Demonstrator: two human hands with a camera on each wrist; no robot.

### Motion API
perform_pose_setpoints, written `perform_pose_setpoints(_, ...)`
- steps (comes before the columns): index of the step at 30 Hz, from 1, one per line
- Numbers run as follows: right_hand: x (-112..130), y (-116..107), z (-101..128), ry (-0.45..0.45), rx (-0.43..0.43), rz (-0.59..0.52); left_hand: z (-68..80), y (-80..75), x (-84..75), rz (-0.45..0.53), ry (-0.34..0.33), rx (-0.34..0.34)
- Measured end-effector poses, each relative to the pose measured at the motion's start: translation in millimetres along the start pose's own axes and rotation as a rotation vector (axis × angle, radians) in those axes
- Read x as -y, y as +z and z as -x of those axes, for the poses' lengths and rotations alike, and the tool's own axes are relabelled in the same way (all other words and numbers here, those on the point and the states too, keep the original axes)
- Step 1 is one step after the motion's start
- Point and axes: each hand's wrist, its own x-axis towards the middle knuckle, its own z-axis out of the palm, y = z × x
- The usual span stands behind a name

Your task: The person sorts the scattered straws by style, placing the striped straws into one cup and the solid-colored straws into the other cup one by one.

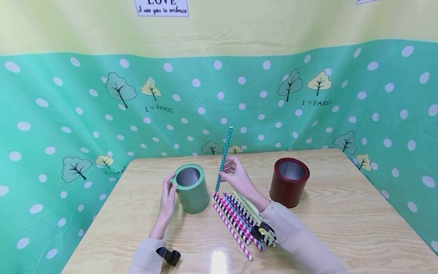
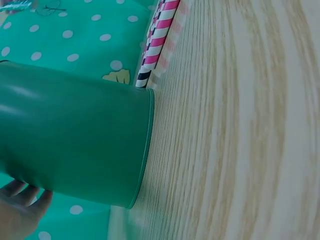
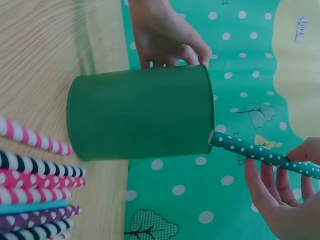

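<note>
One dotted green cloth (image 1: 220, 95), yellow across its upper part, hangs behind a wooden table (image 1: 342, 220). Upright on this table, mouths up, stand two cans: a dark red can (image 1: 288, 190) right of the middle, nearer the far edge than the near one, and a green can (image 1: 195, 198) left of the middle, well in from the left edge. The left hand (image 1: 167, 198) holds the green can's outer side by the rim, fingers and thumb set along its curve. The right hand (image 1: 239, 177) pinches a teal dotted straw (image 1: 224, 156) between thumb and fingers, tilted slightly off upright, its lower end just beside the green can; whether they touch I cannot tell. More straws (image 1: 231, 218), striped, dotted and plain, lie between the cans, slanting toward the near edge, partly under the right forearm.
</note>
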Motion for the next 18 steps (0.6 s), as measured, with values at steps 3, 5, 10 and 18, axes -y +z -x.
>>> perform_pose_setpoints(3,4.7,7.4,-3.6,-0.006,-0.02,-0.028,1.9,2.0,-8.0,-0.002,-0.008,-0.011)
perform_pose_setpoints(5,7.3,12.3,-5.8,-0.013,-0.031,-0.052,3.6,3.8,-13.5,-0.008,-0.009,-0.023)
perform_pose_setpoints(10,10.3,23.3,-10.6,-0.028,-0.038,-0.107,4.2,5.4,-16.0,-0.013,-0.003,-0.043)
perform_pose_setpoints(18,11.3,38.1,-16.1,-0.063,-0.038,-0.111,-0.8,3.0,2.9,-0.005,0.013,-0.062)
